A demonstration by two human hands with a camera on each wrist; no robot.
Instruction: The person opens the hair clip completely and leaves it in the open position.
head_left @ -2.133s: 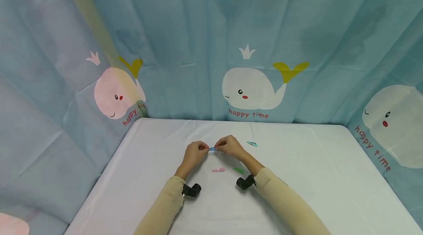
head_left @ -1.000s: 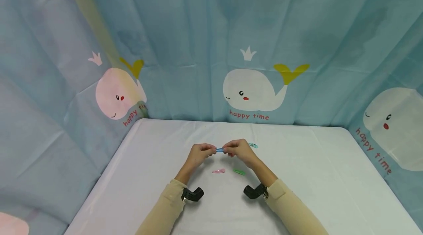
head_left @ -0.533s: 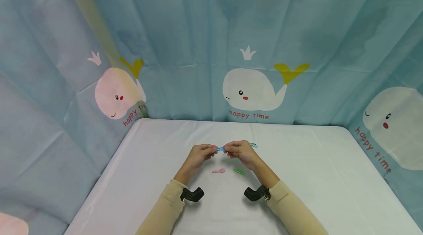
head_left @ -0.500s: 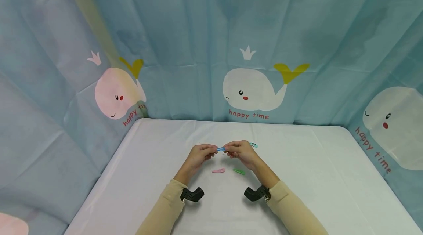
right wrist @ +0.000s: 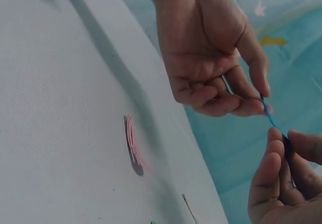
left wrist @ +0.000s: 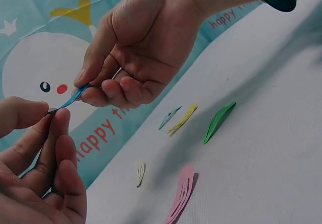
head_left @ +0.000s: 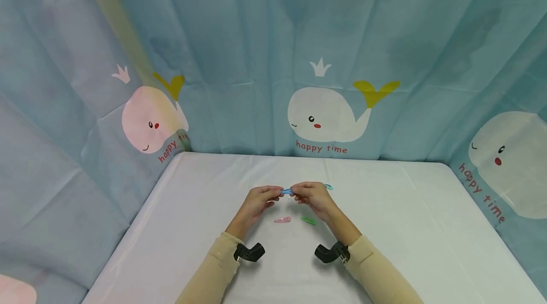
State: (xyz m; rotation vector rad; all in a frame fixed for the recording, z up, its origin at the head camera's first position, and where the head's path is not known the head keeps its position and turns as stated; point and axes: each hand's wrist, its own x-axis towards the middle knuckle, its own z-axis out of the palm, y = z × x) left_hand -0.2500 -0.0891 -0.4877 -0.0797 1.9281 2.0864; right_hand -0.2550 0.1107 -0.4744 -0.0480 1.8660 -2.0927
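Both hands hold one blue snap hair clip (head_left: 287, 191), raised above the white table. My left hand (head_left: 257, 202) pinches one end between thumb and index finger; my right hand (head_left: 314, 197) pinches the other end the same way. In the left wrist view the blue clip (left wrist: 70, 99) looks slender and slightly curved, its two ends covered by fingertips. Below the hands, a pink hair clip (head_left: 282, 220) and a green hair clip (head_left: 308, 221) lie on the table. Partly behind the right hand is a teal hair clip (head_left: 328, 186).
In the left wrist view, a yellow clip (left wrist: 184, 119) lies beside the teal one, and a small pale clip (left wrist: 140, 174) lies near the pink one. The white table (head_left: 406, 228) ends at a blue curtain (head_left: 239, 118) printed with whales.
Since the earliest frame both hands have shifted slightly right with the blue clip and rolled so their curled lower fingers show. The right hand now covers part of the teal clip.
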